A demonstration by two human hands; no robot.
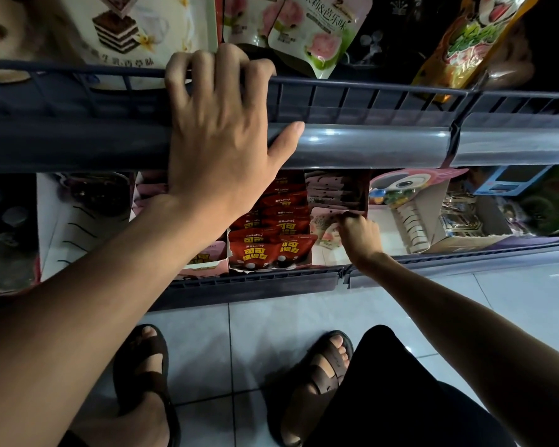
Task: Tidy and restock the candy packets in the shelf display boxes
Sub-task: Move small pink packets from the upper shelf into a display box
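Your left hand is up on the upper shelf rail: 4 fingers curled over its top edge, thumb laid along the front strip. Your right hand is down in the lower shelf, fingers closed together, pinching the top of a pink packet in the white display box at the shelf's front edge. Just left of it sit the red packets (2 rows, upright, in their own box). Sandals stand on the tiled floor.
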